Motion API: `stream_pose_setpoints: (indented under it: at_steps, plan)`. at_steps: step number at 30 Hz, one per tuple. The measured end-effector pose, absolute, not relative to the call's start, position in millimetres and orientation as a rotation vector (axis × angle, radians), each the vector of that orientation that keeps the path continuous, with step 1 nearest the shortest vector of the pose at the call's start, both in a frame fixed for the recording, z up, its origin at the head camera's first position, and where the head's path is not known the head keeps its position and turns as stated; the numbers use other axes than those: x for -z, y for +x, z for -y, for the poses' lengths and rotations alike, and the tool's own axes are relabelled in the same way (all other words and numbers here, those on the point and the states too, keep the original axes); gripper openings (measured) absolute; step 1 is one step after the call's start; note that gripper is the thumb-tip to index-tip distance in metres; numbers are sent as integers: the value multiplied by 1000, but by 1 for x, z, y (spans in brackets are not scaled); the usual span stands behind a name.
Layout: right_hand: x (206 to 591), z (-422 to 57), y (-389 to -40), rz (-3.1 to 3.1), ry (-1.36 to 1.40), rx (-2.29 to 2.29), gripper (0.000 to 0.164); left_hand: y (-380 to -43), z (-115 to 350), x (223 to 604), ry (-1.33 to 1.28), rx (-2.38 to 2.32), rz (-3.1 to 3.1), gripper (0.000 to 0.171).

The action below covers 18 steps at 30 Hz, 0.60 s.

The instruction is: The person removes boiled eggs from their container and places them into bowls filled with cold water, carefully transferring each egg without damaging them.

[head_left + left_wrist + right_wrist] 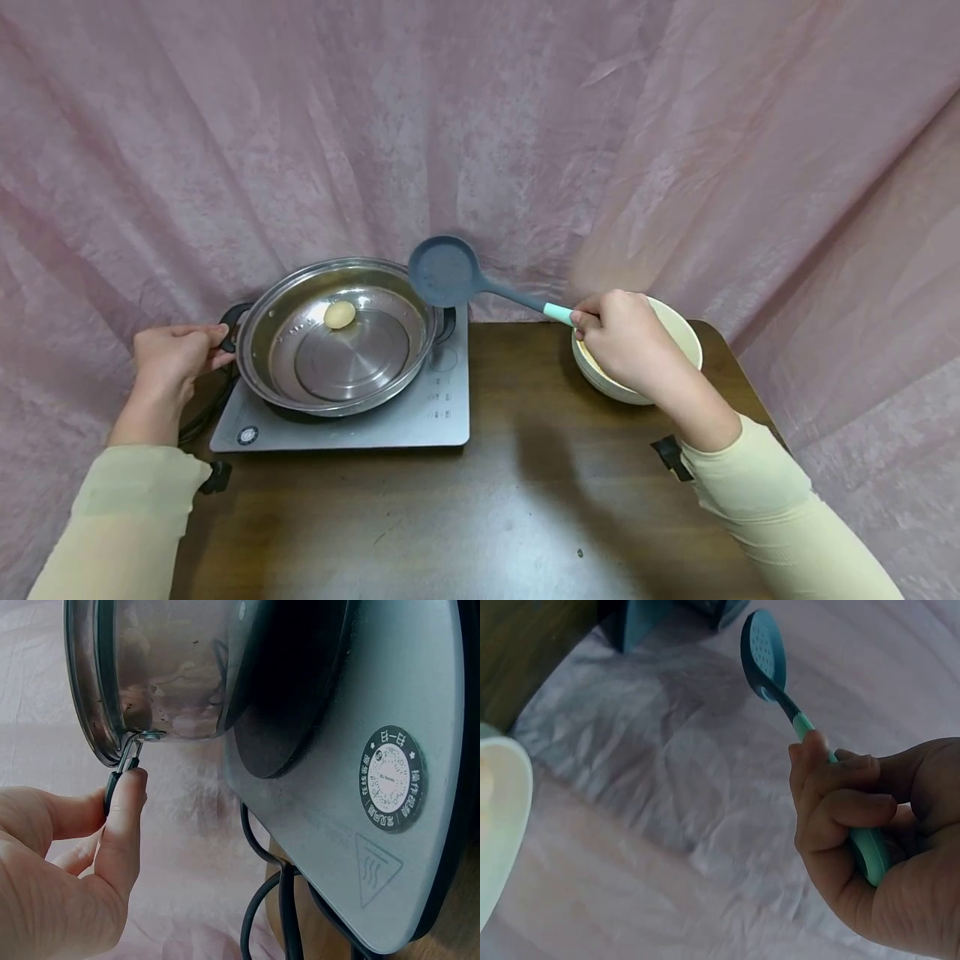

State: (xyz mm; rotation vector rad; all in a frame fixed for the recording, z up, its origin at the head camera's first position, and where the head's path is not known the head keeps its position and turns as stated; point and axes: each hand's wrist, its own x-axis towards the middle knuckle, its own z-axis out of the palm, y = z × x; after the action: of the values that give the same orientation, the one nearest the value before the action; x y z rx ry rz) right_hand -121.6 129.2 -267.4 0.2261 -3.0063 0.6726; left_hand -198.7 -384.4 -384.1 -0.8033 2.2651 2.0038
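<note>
My left hand pinches the black side handle of a wide stainless steel pot between thumb and fingers. The pot is over a grey induction cooker. One pale yellow, egg-shaped piece lies inside, toward the back. My right hand grips the mint-green handle of a skimmer. The skimmer's grey head is raised by the pot's right rim, with small holes visible in the right wrist view. Beneath the right hand stands a cream bowl; its yellowish contents are mostly hidden.
Black cables run beside the cooker's left side. A brown wooden table carries everything, with a pink curtain hanging right behind it. The table's right edge lies just beyond the bowl.
</note>
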Motion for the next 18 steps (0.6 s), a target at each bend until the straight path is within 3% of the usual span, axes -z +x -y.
stream_pose_setpoints:
  at_steps: [13, 18]
  plan:
    - [276, -70, -136, 2990, 202, -563, 27, -200, 386, 382, -800, -2016, -2282, 15]
    - [280, -50, -140, 2982, 240, -463, 29, -196, 388, 380, -785, -2014, -2271, 3]
